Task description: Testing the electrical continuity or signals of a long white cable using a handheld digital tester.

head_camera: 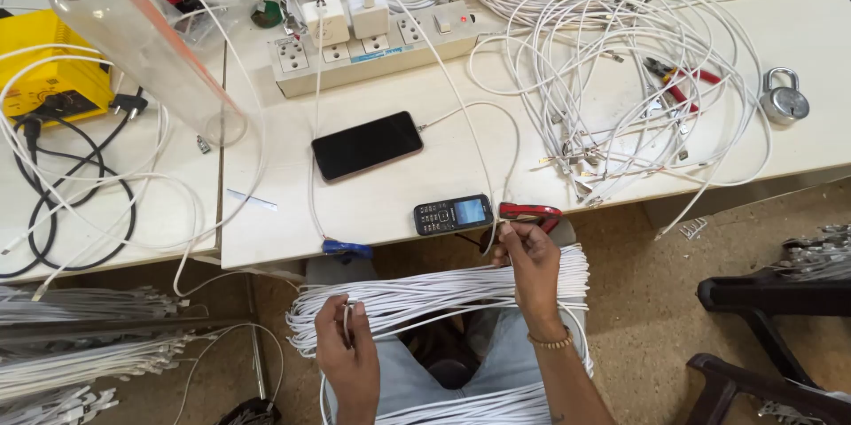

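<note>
our left hand (pixel 347 356) pinching 1 thin white cable (pixel 425 294) | right hand (pixel 530 258) fingers closed on its end | 2 phones: black smartphone (pixel 367 145), small keypad phone (pixel 452 214) | 1 clear plastic bottle (pixel 142 44), contents unclear

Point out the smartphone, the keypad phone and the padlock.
smartphone (pixel 367 145), head view, middle of its dark screen.
keypad phone (pixel 452 213), head view, between keypad and lit screen.
padlock (pixel 784 104), head view, its round metal body.

Just above the grip, at the table (pixel 399 203) edge, lie a small keypad phone (pixel 453 214) and red-handled pliers (pixel 530 210). Farther up rests a dark smartphone (pixel 367 145), then a power strip (pixel 372 44) with white chargers. Far right sits a padlock (pixel 784 99); far left, a yellow box (pixel 44 66) and a clear bottle (pixel 133 35).
</note>
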